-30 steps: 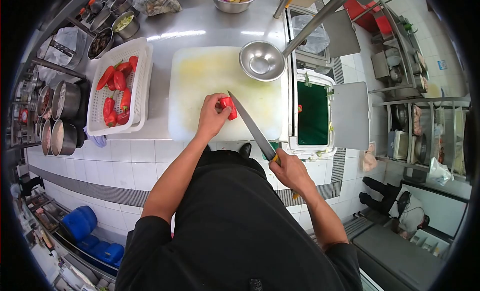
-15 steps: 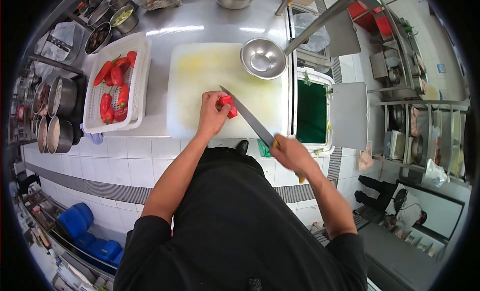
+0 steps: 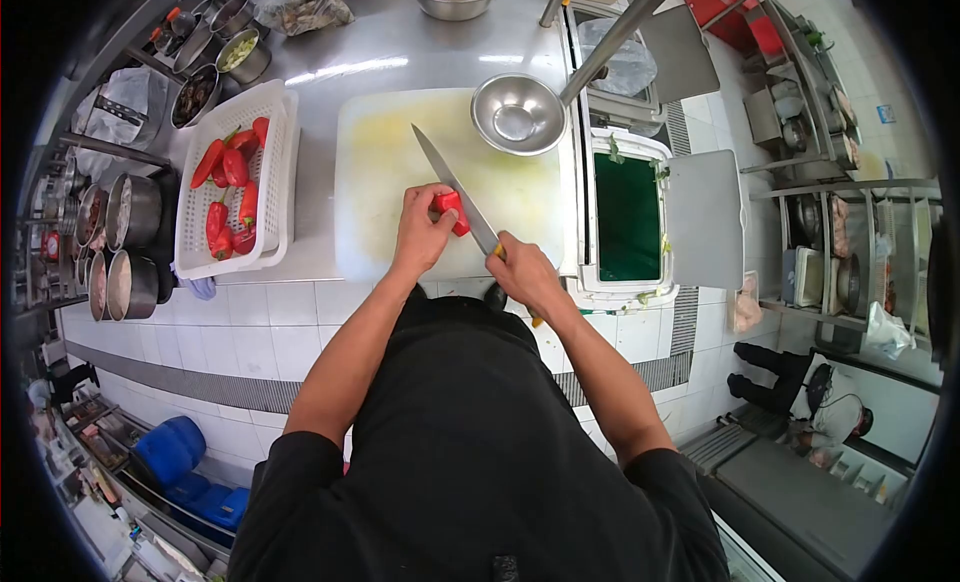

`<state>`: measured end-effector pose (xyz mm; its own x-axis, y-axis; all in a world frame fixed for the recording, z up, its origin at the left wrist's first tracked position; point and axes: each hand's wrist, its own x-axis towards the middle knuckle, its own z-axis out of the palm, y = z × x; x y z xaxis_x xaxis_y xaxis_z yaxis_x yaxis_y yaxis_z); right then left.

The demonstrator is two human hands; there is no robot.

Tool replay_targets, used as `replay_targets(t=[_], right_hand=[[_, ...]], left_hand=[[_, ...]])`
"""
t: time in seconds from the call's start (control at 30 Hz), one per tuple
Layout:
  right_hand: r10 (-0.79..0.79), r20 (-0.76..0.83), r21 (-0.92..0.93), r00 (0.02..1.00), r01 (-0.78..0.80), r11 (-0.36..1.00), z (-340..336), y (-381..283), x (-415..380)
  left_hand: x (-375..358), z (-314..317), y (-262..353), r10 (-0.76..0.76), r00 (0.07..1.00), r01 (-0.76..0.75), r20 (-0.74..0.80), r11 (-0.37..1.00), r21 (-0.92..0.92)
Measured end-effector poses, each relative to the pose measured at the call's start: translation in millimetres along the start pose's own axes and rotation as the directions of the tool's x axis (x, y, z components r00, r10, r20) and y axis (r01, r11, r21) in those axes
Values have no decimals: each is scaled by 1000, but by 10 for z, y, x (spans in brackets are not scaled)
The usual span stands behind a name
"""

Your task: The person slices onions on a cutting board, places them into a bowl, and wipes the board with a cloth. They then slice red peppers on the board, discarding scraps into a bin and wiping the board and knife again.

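Note:
On the white cutting board (image 3: 375, 172), my left hand (image 3: 422, 227) is closed around a piece of red pepper (image 3: 457, 218), fingers bent over its top and thumb at the near side. My right hand (image 3: 527, 274) grips a long kitchen knife (image 3: 458, 187) by its yellow handle. The blade lies diagonally along the right side of the pepper piece, its tip pointing away toward the far left of the board. At the board's far right corner stands a steel bowl (image 3: 519, 115), its inside bare metal.
Whole red peppers (image 3: 235, 168) fill part of a white plastic basket (image 3: 283, 172) on the left. Right of the counter stands an open bin (image 3: 628, 217) with a green inside. A bowl of cut vegetables (image 3: 455, 2) sits at the back. Another person (image 3: 830, 397) is at far right.
The knife has slid forward and left along the pepper piece, its tip now farther over the board. My right hand has come closer to the left, which stays on the pepper.

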<state>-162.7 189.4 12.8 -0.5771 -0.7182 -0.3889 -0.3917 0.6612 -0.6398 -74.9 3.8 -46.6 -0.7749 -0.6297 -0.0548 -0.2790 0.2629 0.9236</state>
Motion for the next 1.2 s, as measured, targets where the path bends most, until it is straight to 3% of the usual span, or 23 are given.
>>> replay_targets(t=[0.23, 0.33, 0.4, 0.6, 0.63, 0.7, 0.97, 1.2], right_hand=[[-32, -36, 7, 999, 32, 999, 76, -122, 269], [-39, -29, -20, 999, 38, 999, 82, -123, 270], [-42, -51, -22, 998, 41, 999, 32, -99, 261], [-82, -50, -114, 995, 76, 991, -136, -181, 60], [-115, -65, -162, 991, 103, 981, -145, -198, -33], [-133, -34, -188, 991, 124, 974, -239, -214, -304], [-16, 60, -235, 998, 30, 972, -438, -21, -1184], [32, 90, -221, 995, -11, 975, -442, -44, -1208]], left_hand=[[-32, -16, -19, -6, 1000, 3, -19, 988, -156], [-91, -41, -59, -41, 999, 38, -28, 993, -108], [-113, -125, -58, -33, 997, 44, -76, 988, 148], [-199, -235, 27, -123, 986, 149, -109, 952, 268], [-187, -262, 72, -123, 986, 150, -114, 952, 268], [-172, -323, 147, -286, 958, 285, -20, 945, 162], [-167, -294, 219, -365, 930, 368, -54, 923, 108], [-51, -241, 233, -413, 909, 417, -59, 907, 66]])
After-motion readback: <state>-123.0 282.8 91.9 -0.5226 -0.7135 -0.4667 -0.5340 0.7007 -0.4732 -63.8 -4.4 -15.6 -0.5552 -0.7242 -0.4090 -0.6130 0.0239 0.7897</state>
